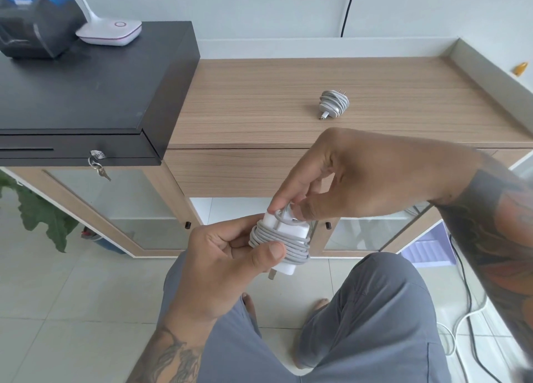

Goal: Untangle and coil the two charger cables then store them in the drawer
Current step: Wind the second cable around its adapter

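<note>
Chargers: two, both white blocks wound round with grey cable.
Held charger (284, 238): in front of the wooden cabinet (259, 94), below its top edge; rounded rectangular plastic block, cable in tight side-by-side turns, metal plug prongs pointing down.
Left hand (230, 255): grasping the held charger, thumb pressed on the coils, fingers curled behind the block.
Right hand (346, 178): pinching the loose cable end at the top of the held charger, thumb and forefinger closed on it.
Second charger (334, 103): lying alone on the cabinet top, well right of the black box; fully wound, two prongs sticking up, connector tip poking out toward the front.
Cabinet: one, pale wood grain, smooth, glass doors below; a flat wooden front panel (230, 172) sits just under the top.
Black box (86, 94): one, matte metal, on the cabinet's left end; lock with keys (98, 163) hanging.
Lamp base (111, 32): one, white, glossy, on the black box.
Writing: none readable.
</note>
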